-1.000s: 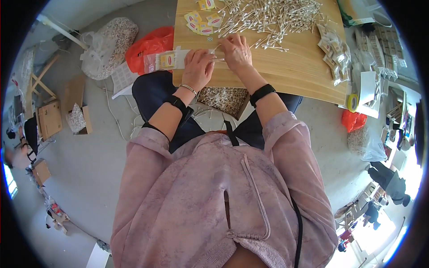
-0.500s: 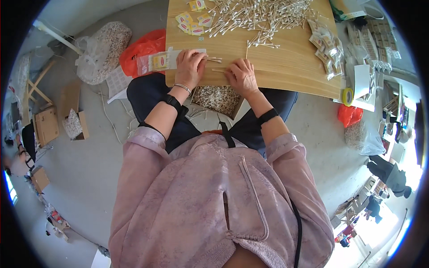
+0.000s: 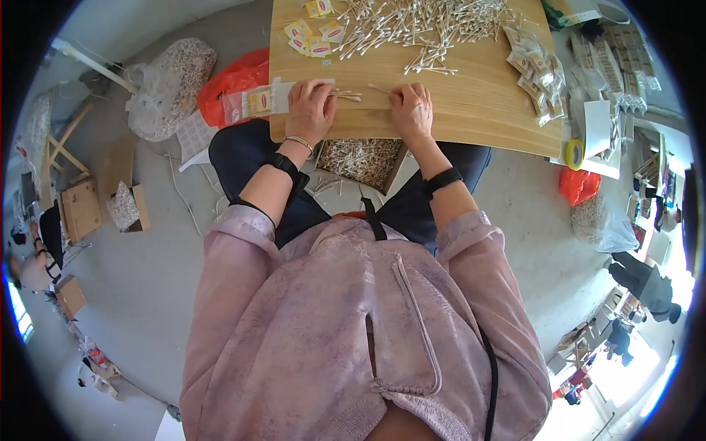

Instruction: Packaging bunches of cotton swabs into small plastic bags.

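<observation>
At the near edge of the wooden table (image 3: 485,110), my left hand (image 3: 309,112) is closed on a few cotton swabs (image 3: 347,95), whose ends stick out to the right past the fingers. My right hand (image 3: 412,110) lies a short gap to the right, its fingers pinched on a single cotton swab (image 3: 377,88) pointing left toward the others. Its far end is hidden by the fingers. Just left of my left hand lies a clear bag (image 3: 234,107) with a row of swabs and a yellow label (image 3: 259,101) inside.
A heap of loose swabs (image 3: 426,22) covers the table's far side, with yellow cards (image 3: 298,31) to its left and filled packets (image 3: 533,70) at right. Below the edge sits an open box of swabs (image 3: 360,160). A stuffed clear bag (image 3: 173,84) stands on the floor at left.
My right hand has shifted right and slightly away from me. The swab in its fingers now slants, its left tip farther from me. My left hand keeps its hold.
</observation>
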Demonstrator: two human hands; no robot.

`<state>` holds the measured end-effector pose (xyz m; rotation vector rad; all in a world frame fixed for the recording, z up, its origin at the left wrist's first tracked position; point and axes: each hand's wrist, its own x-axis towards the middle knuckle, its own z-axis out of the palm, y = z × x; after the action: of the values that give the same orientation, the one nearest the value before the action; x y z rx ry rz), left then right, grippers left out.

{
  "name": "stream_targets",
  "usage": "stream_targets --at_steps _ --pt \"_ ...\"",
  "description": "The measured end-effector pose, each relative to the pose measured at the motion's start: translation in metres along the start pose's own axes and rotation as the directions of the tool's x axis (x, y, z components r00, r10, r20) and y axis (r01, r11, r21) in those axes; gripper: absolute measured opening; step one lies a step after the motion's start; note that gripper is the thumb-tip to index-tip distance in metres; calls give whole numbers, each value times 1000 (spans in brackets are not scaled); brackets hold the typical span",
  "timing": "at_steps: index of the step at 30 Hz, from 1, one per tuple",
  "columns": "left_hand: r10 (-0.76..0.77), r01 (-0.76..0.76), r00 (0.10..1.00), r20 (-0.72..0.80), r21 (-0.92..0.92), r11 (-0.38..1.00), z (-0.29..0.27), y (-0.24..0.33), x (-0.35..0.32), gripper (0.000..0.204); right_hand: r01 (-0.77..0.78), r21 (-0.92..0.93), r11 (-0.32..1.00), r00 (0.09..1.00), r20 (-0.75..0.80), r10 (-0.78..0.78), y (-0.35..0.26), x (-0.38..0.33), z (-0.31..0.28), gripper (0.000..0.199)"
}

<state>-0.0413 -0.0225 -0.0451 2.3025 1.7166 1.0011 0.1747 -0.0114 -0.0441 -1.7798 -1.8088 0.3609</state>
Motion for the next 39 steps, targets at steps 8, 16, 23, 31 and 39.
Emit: stream_targets --at_steps 8,16,23,31,39 --pt "28 -28 1000 5 -2 1000 -1 -5 1 32 299 175 938 897 283 -339 -6 -26 -25 6" --pt "-91 84 996 -13 -271 959 -8 -5 -2 50 271 -55 961 953 156 -260 -54 -23 19 58" --pt "-111 113 994 23 -300 947 -9 -8 -6 49 405 -189 895 874 367 -318 -71 -39 35 71" --pt "-96 86 995 -22 -282 956 -7 -8 -3 42 446 -238 863 847 422 -322 -71 -24 29 76" --pt "-35 43 999 35 -304 952 -12 -5 -4 41 435 -144 889 842 415 -345 -69 -43 25 76"
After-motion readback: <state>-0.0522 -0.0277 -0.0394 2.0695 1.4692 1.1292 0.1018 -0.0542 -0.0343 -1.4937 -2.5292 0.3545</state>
